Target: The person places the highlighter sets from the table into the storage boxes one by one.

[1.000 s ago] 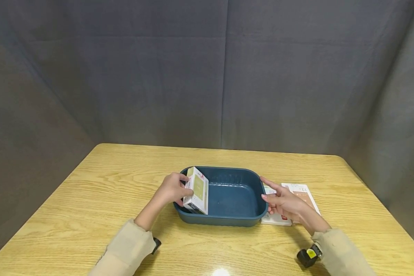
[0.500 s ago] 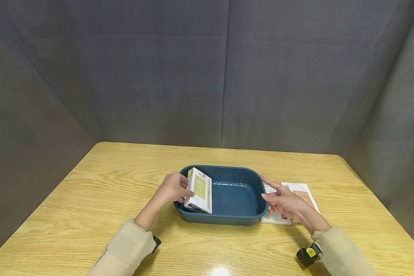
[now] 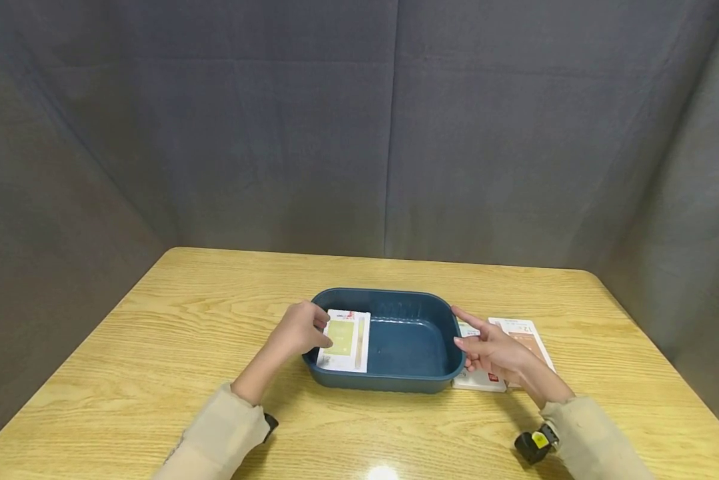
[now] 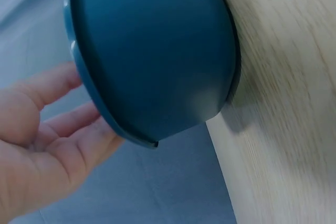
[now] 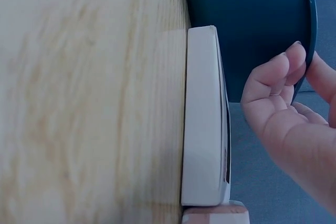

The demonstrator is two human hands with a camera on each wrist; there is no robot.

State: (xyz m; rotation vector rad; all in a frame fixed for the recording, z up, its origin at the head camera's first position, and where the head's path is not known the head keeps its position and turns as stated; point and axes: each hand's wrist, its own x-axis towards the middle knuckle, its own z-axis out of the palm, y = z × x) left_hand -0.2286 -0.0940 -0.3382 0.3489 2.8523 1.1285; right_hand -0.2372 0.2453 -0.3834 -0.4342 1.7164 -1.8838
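Note:
A dark blue plastic basin (image 3: pixel 404 347) stands on the table. Flat on its floor, at the left end, lies a white box with a green panel (image 3: pixel 342 339). My left hand (image 3: pixel 299 329) hovers over the left rim, thumb and fingers apart at the box's left edge. From the left wrist view, that hand (image 4: pixel 58 135) reaches over the rim, its fingertips hidden behind the wall. My right hand (image 3: pixel 494 350) holds the basin's right rim, index finger stretched along it. In the right wrist view, curled fingers of this hand (image 5: pixel 283 98) lie against the outer wall, the thumb over the rim.
Beside the basin's right end lies a white box (image 3: pixel 479 381), partly under my right hand. A second box with an orange panel (image 3: pixel 528 340) lies just right of it. Grey cloth (image 3: pixel 389 133) hangs behind the wooden table (image 3: pixel 215 293).
The white and green box has gone from leaning against the basin's left side to lying flat inside. My left hand has let go of it. The right hand has stayed put.

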